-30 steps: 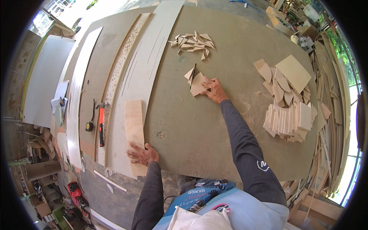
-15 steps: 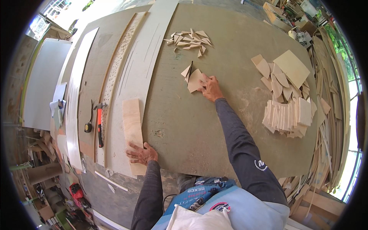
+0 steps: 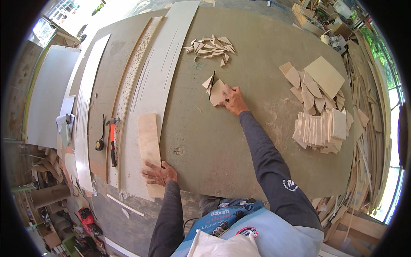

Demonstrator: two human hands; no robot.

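My left hand [image 3: 160,174] lies flat, fingers spread, on the lower end of a long plywood strip [image 3: 148,132], which rests on a white board. Out over the brown tabletop, my right hand [image 3: 234,101] has its fingers closed on the right edge of a small plywood piece [image 3: 217,91]. Just left of that piece stands a thin black pencil-like stick [image 3: 212,76], and a small pointed plywood offcut [image 3: 207,82] lies against it. The underside of the held piece is hidden, so I cannot tell whether it touches the table.
Pointed offcuts [image 3: 212,47] lie heaped at the far middle. To the right are curved plywood pieces [image 3: 309,92], a square panel [image 3: 325,77] and a row of stacked pieces [image 3: 314,128]. A hammer [image 3: 112,141] and tape measure [image 3: 99,144] lie left, beside a long perforated strip [image 3: 136,73].
The whole view has shifted slightly. Both hands keep nearly the same places, the left on the strip and the right on the small plywood piece.
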